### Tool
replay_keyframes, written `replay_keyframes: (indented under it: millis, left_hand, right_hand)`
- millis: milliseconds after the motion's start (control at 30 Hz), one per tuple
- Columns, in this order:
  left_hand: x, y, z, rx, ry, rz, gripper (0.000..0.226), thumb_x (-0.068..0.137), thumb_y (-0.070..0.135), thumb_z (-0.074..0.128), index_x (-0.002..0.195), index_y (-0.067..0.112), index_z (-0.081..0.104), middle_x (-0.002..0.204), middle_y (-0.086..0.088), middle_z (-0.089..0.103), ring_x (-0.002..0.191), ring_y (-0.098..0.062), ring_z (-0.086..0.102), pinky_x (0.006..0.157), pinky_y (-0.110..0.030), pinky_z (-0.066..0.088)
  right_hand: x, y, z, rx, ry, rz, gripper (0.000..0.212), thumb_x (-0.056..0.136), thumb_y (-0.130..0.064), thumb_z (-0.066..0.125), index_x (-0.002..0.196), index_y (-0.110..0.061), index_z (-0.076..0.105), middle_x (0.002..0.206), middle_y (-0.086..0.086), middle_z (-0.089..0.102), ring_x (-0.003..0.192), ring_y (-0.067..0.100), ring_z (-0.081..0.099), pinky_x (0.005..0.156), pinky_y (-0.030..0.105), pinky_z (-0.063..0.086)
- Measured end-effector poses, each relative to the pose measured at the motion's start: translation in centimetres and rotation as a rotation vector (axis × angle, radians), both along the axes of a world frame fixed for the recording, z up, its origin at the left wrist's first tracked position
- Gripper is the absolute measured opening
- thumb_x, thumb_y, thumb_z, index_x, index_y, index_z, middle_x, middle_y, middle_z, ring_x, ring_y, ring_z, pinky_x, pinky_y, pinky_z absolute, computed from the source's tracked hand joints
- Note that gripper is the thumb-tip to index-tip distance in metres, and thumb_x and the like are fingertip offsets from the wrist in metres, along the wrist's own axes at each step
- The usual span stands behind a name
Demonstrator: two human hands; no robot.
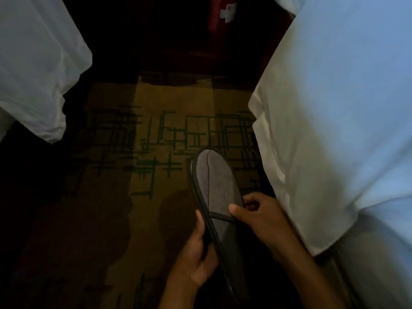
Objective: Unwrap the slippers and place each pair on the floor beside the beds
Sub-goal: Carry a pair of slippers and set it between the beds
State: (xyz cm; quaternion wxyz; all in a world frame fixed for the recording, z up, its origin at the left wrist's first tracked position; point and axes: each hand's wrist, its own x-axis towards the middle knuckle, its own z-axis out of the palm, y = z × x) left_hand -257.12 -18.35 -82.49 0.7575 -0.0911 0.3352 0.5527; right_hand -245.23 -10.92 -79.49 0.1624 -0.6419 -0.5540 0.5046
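A grey slipper [217, 186] with black trim points away from me, held above the carpet between the two beds. Its thick stacked edge suggests a second slipper flat beneath it, but I cannot tell for sure. My left hand [198, 253] grips the heel end from the left side. My right hand [256, 215] pinches the black band at the slipper's opening, thumb on top. No wrapper is visible around it.
A white-sheeted bed [334, 108] fills the right side, close to my right hand. Another white-covered bed [38, 70] is at the upper left. The patterned brown and green carpet [145, 152] runs between them. A dark nightstand area [200, 41] lies beyond.
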Motion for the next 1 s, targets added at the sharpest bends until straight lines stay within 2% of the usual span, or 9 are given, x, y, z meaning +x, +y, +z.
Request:
replay_keyframes:
  millis: [133, 233, 300, 400, 467, 667, 800, 900, 1000]
  left_hand:
    - [-0.3, -0.5, -3.1, -0.053, 0.037, -0.004, 0.094, 0.037, 0.054, 0.092, 0.112, 0.001, 0.074, 0.114, -0.023, 0.073, 0.1, -0.033, 0.073, 0.077, -0.043, 0.063]
    - [-1.2, -2.5, -3.7, -0.143, 0.147, 0.035, 0.108, 0.047, 0.064, 0.085, 0.138, 0.011, 0.056, 0.13, -0.018, 0.067, 0.119, -0.033, 0.064, 0.085, -0.042, 0.061]
    - [-1.5, -3.2, -3.3, -0.149, 0.247, 0.056, 0.106, 0.044, 0.063, 0.088, 0.135, 0.017, 0.058, 0.127, -0.015, 0.069, 0.115, -0.031, 0.067, 0.082, -0.041, 0.061]
    - [-1.4, -2.7, -3.8, -0.12, 0.326, 0.155, 0.06, 0.067, 0.045, 0.069, 0.12, 0.019, 0.065, 0.104, -0.009, 0.078, 0.091, -0.024, 0.074, 0.078, -0.04, 0.058]
    - [-1.8, -2.2, -4.4, -0.097, 0.346, 0.217, 0.049, 0.071, 0.036, 0.064, 0.116, 0.017, 0.066, 0.1, -0.009, 0.077, 0.088, -0.025, 0.072, 0.077, -0.039, 0.053]
    - [-2.3, -2.4, -4.1, -0.106, 0.437, 0.225, 0.057, 0.065, 0.059, 0.057, 0.107, 0.022, 0.06, 0.082, 0.0, 0.071, 0.063, -0.01, 0.065, 0.057, -0.028, 0.041]
    - [-2.8, -2.0, -4.3, -0.204, 0.368, 0.236, 0.078, 0.063, 0.076, 0.043, 0.124, 0.029, 0.057, 0.109, -0.008, 0.071, 0.084, -0.022, 0.063, 0.06, -0.032, 0.038]
    - [-2.5, -2.1, -5.2, -0.332, 0.48, 0.272, 0.041, 0.091, 0.044, 0.059, 0.127, 0.024, 0.059, 0.112, -0.008, 0.072, 0.083, -0.021, 0.063, 0.055, -0.029, 0.039]
    - [-1.9, -3.0, -5.4, -0.438, 0.526, 0.323, 0.029, 0.096, 0.019, 0.06, 0.125, 0.017, 0.061, 0.111, -0.009, 0.072, 0.081, -0.021, 0.063, 0.053, -0.028, 0.04]
  right_hand:
    - [-0.7, 0.5, -2.6, -0.116, 0.124, -0.023, 0.02, 0.077, -0.025, 0.079, 0.085, -0.012, 0.066, 0.084, 0.008, 0.072, 0.081, 0.024, 0.071, 0.077, 0.041, 0.057]
    - [-1.2, -0.9, -2.5, -0.237, 0.213, -0.02, 0.016, 0.081, -0.018, 0.076, 0.082, -0.01, 0.062, 0.073, 0.008, 0.069, 0.069, 0.02, 0.069, 0.066, 0.034, 0.055]
    - [-1.5, -1.3, -2.5, -0.299, 0.292, -0.014, 0.014, 0.083, -0.014, 0.073, 0.083, -0.009, 0.06, 0.073, 0.01, 0.07, 0.069, 0.022, 0.069, 0.068, 0.035, 0.055]
    - [-2.1, 0.2, -3.4, -0.297, 0.352, -0.01, 0.01, 0.084, -0.007, 0.07, 0.085, -0.006, 0.061, 0.077, 0.013, 0.073, 0.072, 0.027, 0.07, 0.072, 0.038, 0.056]
    - [-2.8, 1.7, -4.0, -0.249, 0.346, 0.017, 0.011, 0.084, -0.007, 0.071, 0.083, -0.009, 0.06, 0.076, 0.012, 0.073, 0.07, 0.025, 0.069, 0.07, 0.037, 0.054]
    - [-3.5, 4.3, -4.7, -0.177, 0.305, 0.106, 0.013, 0.083, -0.007, 0.071, 0.092, -0.008, 0.062, 0.079, 0.002, 0.072, 0.068, 0.011, 0.069, 0.059, 0.023, 0.055]
    - [-3.7, 6.1, -5.5, -0.166, 0.295, 0.152, 0.01, 0.085, -0.006, 0.07, 0.085, -0.014, 0.063, 0.078, 0.004, 0.073, 0.071, 0.016, 0.069, 0.066, 0.028, 0.053]
    - [-4.4, 7.5, -6.1, -0.141, 0.271, 0.218, 0.011, 0.086, -0.008, 0.068, 0.082, -0.018, 0.064, 0.077, 0.007, 0.073, 0.07, 0.019, 0.068, 0.072, 0.034, 0.054]
    - [-5.2, 8.7, -6.2, -0.077, 0.232, 0.301, 0.01, 0.087, -0.007, 0.067, 0.086, -0.016, 0.063, 0.08, 0.008, 0.071, 0.073, 0.019, 0.066, 0.074, 0.034, 0.053]
